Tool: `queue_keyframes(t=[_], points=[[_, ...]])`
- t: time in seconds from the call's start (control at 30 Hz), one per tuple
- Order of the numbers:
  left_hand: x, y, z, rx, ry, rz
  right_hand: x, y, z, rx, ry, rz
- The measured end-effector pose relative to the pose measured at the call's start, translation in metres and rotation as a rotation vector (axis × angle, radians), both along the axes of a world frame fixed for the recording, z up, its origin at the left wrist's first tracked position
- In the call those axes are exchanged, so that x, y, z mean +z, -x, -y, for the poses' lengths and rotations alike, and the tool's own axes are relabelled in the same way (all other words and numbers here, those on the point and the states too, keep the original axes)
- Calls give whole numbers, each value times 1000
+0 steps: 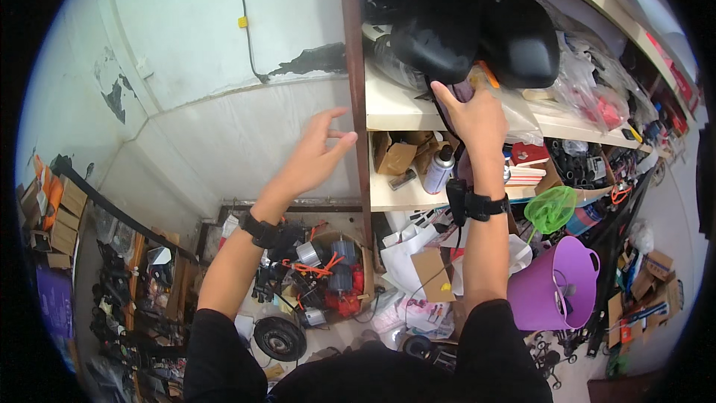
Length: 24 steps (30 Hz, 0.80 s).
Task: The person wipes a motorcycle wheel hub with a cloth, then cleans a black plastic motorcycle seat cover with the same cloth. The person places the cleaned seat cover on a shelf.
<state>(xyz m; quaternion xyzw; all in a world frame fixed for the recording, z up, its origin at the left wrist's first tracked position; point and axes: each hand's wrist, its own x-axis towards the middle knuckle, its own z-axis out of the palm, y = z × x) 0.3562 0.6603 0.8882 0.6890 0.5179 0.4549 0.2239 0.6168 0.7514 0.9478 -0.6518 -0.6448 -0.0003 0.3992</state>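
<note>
My right hand (479,119) is at the edge of the upper shelf (403,110). Its thumb and fingers close around a dark purple, cloth-like piece with black edging (461,92), which hangs over the shelf edge; the wrist hides part of it. Just above the hand are two rounded black shells (438,24), like mirror housings or seats, with clear plastic bags (585,78) beside them. My left hand (317,155) is raised in front of the pale wall, left of the brown upright (353,67). Its fingers are spread and hold nothing.
The lower shelf bears a spray can (440,169), cardboard boxes and red-and-white packs. Below right stands a purple basket (544,291) with a green net (552,210) above it. A box of motor-like parts (341,276) and a small wheel (280,339) are on the floor.
</note>
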Motion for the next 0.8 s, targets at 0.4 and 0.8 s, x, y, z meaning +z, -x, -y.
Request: queue_keyframes(t=[0.4,0.8], points=[[18,-88,-26,-78,-133,74,-79,-60,96,567,132,-288],[24,-4,193,-403,-193,339,-313,-51,186,899,868,-417]])
